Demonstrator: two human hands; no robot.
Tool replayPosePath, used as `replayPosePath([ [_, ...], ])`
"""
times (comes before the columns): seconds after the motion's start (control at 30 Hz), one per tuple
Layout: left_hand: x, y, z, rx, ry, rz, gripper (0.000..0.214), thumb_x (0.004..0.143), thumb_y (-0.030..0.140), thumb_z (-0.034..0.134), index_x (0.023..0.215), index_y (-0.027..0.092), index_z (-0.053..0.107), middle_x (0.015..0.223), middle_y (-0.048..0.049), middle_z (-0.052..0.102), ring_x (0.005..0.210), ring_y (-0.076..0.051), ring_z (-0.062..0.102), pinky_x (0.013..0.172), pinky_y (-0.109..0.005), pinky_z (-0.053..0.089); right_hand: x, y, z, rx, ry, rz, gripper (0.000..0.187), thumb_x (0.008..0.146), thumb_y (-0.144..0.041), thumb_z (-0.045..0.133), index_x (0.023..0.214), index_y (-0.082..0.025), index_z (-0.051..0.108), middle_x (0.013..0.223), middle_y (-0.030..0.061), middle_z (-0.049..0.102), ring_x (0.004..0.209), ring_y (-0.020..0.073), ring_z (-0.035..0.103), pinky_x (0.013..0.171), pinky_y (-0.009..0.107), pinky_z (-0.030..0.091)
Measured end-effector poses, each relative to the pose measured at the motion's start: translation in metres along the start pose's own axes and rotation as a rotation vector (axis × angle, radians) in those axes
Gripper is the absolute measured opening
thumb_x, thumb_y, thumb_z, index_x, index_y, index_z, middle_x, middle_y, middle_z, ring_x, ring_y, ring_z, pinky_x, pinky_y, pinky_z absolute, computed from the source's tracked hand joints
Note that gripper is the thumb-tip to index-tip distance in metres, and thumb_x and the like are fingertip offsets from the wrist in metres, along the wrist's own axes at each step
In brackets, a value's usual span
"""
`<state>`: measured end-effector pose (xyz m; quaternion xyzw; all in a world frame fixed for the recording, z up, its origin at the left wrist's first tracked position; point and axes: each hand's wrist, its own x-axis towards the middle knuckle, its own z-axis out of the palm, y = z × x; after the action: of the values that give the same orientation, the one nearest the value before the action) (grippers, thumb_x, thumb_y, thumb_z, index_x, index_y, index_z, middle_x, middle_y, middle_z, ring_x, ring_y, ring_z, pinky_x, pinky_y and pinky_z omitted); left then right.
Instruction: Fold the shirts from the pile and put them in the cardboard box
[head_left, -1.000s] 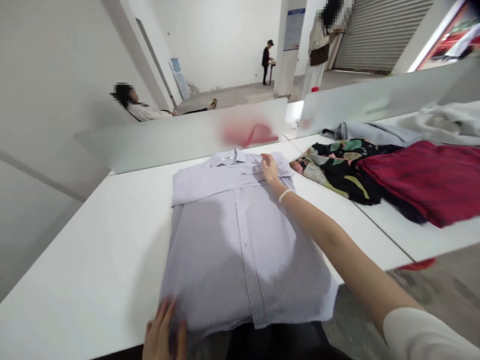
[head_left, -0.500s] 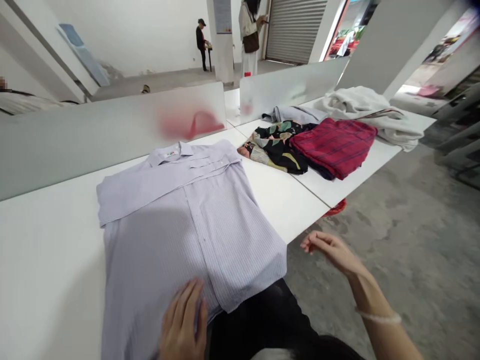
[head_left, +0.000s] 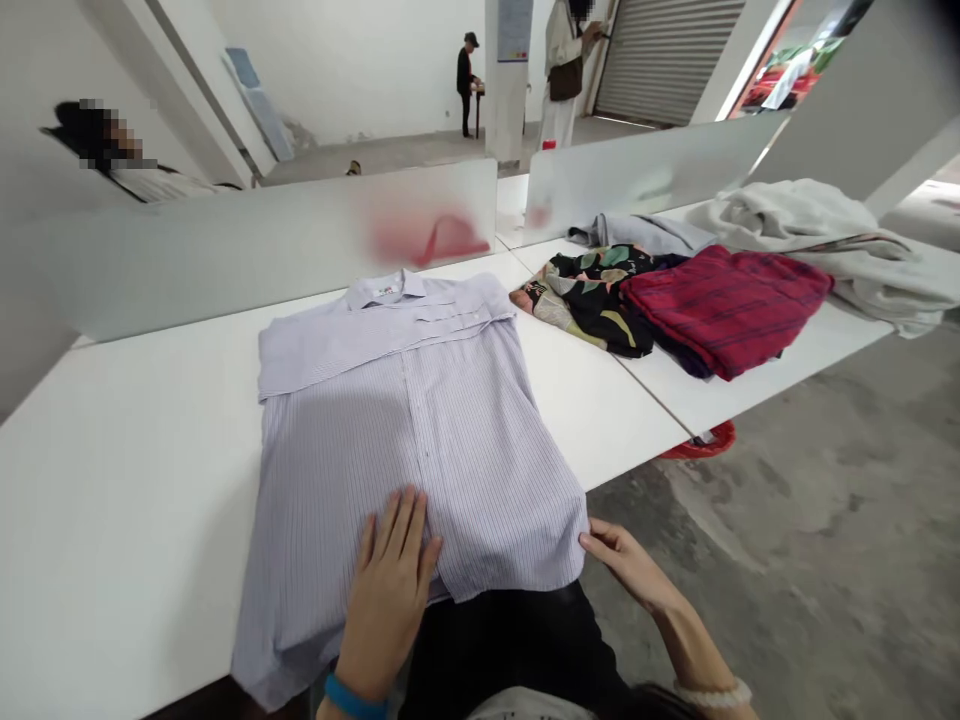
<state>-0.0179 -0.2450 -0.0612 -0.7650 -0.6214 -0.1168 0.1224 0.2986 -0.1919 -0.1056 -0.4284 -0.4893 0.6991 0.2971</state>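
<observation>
A pale lilac striped shirt (head_left: pixel 352 440) lies front up on the white table, its collar toward the divider and a sleeve laid across the chest. Its lower hem hangs over the near edge. My left hand (head_left: pixel 394 570) rests flat on the lower front, fingers stretched out. At the bottom right corner of the hem, my right hand (head_left: pixel 619 560) pinches the cloth between thumb and fingers.
On the table (head_left: pixel 135 460) to the right lie a red plaid garment (head_left: pixel 727 300), a black floral garment (head_left: pixel 592 290) and white cloth (head_left: pixel 810 220). A frosted divider (head_left: pixel 300 235) runs behind. Beneath the table edge is a red basket (head_left: pixel 701 445). People stand beyond.
My right hand has moved in to the shirt's hem corner and taken hold of it. My left hand has slid up onto the shirt front. The view has turned left.
</observation>
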Motion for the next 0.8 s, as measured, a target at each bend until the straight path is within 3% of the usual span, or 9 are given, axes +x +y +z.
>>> replayPosePath([
  [0.3, -0.006, -0.011, 0.001, -0.054, -0.063, -0.010, 0.057, 0.095, 0.038, 0.033, 0.145, 0.014, 0.023, 0.145, -0.0114, 0.040, 0.137, -0.025, 0.032, 0.108, -0.049, 0.031, -0.017, 0.006, 0.005, 0.368, 0.342, 0.052, 0.037, 0.065, -0.045, 0.079, 0.059, -0.018, 0.055, 0.060, -0.0029, 0.051, 0.060, 0.0109, 0.045, 0.063, 0.024, 0.041],
  [0.53, -0.007, -0.019, -0.006, -0.082, -0.078, 0.040, 0.056, 0.094, 0.036, 0.035, 0.145, 0.016, 0.026, 0.146, -0.0111, 0.039, 0.138, -0.026, 0.030, 0.110, -0.048, 0.028, -0.020, 0.002, 0.007, 0.542, 0.446, 0.049, 0.028, 0.062, -0.033, 0.083, 0.063, -0.020, 0.058, 0.068, -0.0019, 0.059, 0.066, 0.0130, 0.055, 0.068, 0.026, 0.047],
  [0.63, -0.021, -0.024, -0.013, -0.113, 0.013, 0.018, 0.053, 0.093, 0.033, 0.039, 0.142, 0.015, 0.034, 0.143, -0.0128, 0.044, 0.136, -0.027, 0.033, 0.110, -0.050, 0.027, -0.022, -0.001, 0.008, 0.614, 0.426, 0.052, 0.023, 0.062, -0.029, 0.083, 0.070, -0.022, 0.063, 0.077, -0.0015, 0.063, 0.073, 0.0145, 0.060, 0.072, 0.028, 0.050],
  [0.7, -0.040, -0.027, -0.019, -0.155, 0.174, -0.113, 0.044, 0.090, 0.030, 0.045, 0.131, 0.015, 0.047, 0.133, -0.0146, 0.054, 0.127, -0.027, 0.045, 0.108, -0.049, 0.032, -0.023, -0.003, 0.011, 0.658, 0.395, 0.063, 0.024, 0.062, -0.026, 0.083, 0.079, -0.025, 0.066, 0.081, -0.0016, 0.065, 0.075, 0.0149, 0.061, 0.074, 0.028, 0.050],
  [0.8, -0.077, -0.026, -0.028, -0.273, 0.409, -0.584, 0.026, 0.082, 0.035, 0.054, 0.099, 0.015, 0.059, 0.101, -0.0136, 0.063, 0.102, -0.027, 0.059, 0.099, -0.050, 0.040, -0.023, -0.005, 0.017, 0.687, 0.376, 0.079, 0.041, 0.063, -0.025, 0.082, 0.100, -0.031, 0.066, 0.093, -0.0010, 0.068, 0.081, 0.0156, 0.063, 0.077, 0.029, 0.050],
])
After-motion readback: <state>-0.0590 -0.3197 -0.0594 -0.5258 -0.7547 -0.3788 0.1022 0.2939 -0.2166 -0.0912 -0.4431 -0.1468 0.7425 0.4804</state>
